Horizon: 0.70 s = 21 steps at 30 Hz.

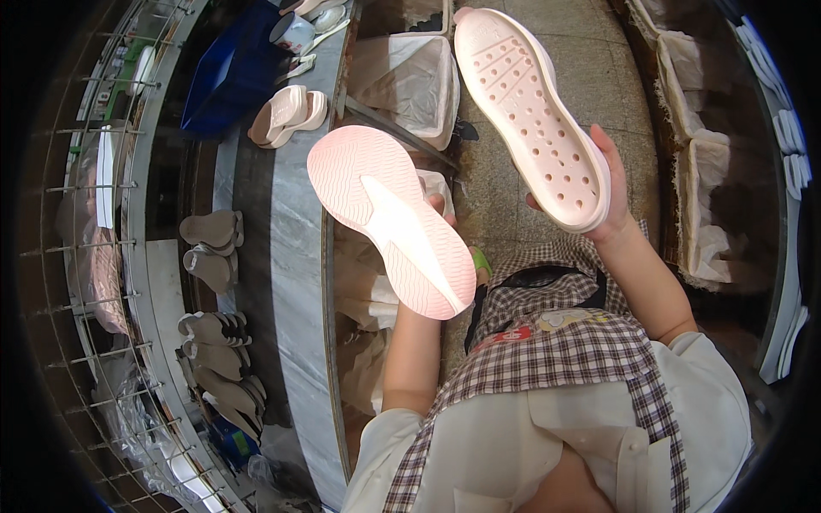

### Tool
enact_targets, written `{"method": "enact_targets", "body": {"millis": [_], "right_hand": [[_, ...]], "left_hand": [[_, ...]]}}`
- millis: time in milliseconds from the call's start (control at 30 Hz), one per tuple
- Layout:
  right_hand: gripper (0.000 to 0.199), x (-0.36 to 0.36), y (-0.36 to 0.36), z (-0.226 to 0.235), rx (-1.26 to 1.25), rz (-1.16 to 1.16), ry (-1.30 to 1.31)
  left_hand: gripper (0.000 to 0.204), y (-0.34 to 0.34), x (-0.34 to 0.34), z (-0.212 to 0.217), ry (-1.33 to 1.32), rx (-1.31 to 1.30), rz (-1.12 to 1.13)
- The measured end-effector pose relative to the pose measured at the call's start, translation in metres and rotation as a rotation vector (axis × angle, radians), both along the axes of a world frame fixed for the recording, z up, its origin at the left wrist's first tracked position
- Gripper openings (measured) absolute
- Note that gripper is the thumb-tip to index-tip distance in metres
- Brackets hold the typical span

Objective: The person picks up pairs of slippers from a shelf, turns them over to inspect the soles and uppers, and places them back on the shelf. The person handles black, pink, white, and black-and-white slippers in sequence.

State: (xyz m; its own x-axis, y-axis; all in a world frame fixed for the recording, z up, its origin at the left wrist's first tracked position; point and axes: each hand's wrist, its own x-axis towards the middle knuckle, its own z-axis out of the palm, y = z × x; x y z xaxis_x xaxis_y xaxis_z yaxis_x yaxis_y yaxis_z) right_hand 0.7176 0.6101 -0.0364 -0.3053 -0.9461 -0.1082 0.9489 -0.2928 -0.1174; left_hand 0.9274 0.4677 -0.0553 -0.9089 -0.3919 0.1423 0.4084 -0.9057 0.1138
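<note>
Up front, left hand (438, 205) gripping a pink shoe sole (389, 218) tread-up; right hand (603, 201) clasping a perforated pink sole (530, 115), both beside the grey counter (286, 256).

We see no screens or signs here. What we find in the way of packaging are plastic-lined bins: one pale, boxy bin with a translucent liner (409, 81) stands on the floor just beyond the counter (291, 256) edge, at top centre. Along the right we see two more bins with white crumpled liners (705, 205), one behind the other. Under the counter, low at left, a clear plastic bag (141, 419) lies crumpled.
</note>
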Motion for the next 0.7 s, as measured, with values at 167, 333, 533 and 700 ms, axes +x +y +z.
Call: {"method": "enact_targets", "body": {"millis": [167, 333, 533, 700], "right_hand": [[0.068, 0.023, -0.011, -0.010, 0.123, 0.032, 0.447], [0.071, 0.038, -0.021, -0.027, -0.016, 0.187, 0.371], [0.059, 0.040, -0.023, -0.052, -0.068, 0.268, -0.158], [0.059, 0.044, -0.030, -0.056, -0.049, 0.303, -0.165]], "left_hand": [[0.048, 0.000, -0.014, 0.000, -0.831, -0.443, 0.452], [0.043, -0.002, -0.023, 0.011, -0.633, -0.207, 0.189], [0.040, -0.005, -0.011, 0.032, -0.302, -0.047, 0.304], [0.041, -0.008, -0.001, 0.039, -0.293, -0.034, 0.334]]}}
